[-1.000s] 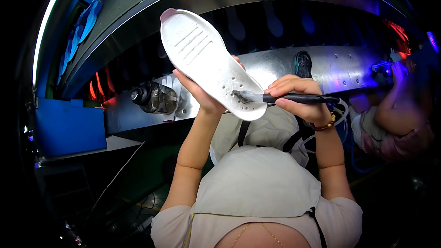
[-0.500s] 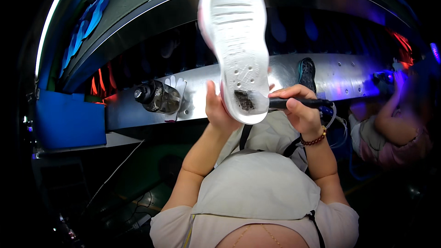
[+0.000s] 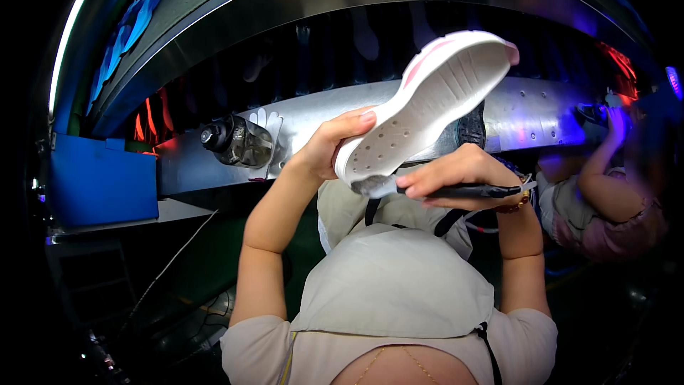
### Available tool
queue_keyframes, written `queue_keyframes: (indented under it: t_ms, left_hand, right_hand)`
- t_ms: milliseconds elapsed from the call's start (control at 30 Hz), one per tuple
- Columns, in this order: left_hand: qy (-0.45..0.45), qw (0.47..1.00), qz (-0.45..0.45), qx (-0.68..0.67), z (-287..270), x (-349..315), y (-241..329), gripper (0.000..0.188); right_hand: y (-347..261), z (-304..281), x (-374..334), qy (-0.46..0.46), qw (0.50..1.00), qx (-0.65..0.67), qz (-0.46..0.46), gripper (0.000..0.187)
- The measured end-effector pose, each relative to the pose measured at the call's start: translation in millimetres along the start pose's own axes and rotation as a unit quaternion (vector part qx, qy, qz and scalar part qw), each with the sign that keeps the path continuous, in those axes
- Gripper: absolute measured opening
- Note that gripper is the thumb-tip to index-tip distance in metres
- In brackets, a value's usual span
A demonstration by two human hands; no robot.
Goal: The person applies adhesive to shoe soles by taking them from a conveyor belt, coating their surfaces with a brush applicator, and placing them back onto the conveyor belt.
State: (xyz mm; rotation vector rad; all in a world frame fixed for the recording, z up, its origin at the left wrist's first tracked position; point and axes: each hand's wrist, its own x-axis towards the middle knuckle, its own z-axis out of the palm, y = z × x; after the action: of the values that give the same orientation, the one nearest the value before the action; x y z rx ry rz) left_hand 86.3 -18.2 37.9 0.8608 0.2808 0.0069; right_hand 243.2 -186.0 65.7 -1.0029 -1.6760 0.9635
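A white shoe sole (image 3: 399, 132) with pink patches along its edge is tilted up, its toe end pointing to the far right. My left hand (image 3: 329, 144) grips it by the near end, thumb on the rim. Between the fingers of my right hand (image 3: 456, 171) lies a brush (image 3: 477, 191) with a black handle. Its dark, wide bristles touch the near end of the sole's hollow side, which has small round holes and ridges. Part of my left fingers is hidden behind the sole.
Along the metal ledge (image 3: 524, 110) stand a dark-capped bottle (image 3: 239, 144), a white glove (image 3: 271, 125) and, partly behind the white sole, a dark sole (image 3: 471, 128). More soles hang or stand in the dark slot beyond. A blue box (image 3: 103, 185) is at left; a co-worker (image 3: 602, 196) sits at right.
The sole has swung from upright to leaning right, and its hollow side shows now. My left hand has come up along its edge; the brush has moved to the near rim, my right hand turned palm-down.
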Motion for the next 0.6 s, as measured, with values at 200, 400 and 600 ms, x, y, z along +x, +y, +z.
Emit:
queue_keyframes:
  t_ms: [200,400,600]
  left_hand:
    - [0.005,0.988,-0.151,-0.011,-8.9,-6.6,7.1,0.053]
    - [-0.017,0.975,-0.196,0.101,-4.8,-5.6,13.8,0.059]
    - [-0.018,0.972,-0.192,0.131,-5.0,-7.3,16.7,0.056]
  right_hand:
    - [-2.1,-16.5,-2.3,0.016,0.999,-0.033,-0.03,0.024]
    - [-19.5,-27.0,-2.4,-0.116,0.986,-0.116,0.02,0.023]
    - [-2.8,-30.9,-1.5,-0.083,0.994,-0.068,0.009,0.018]
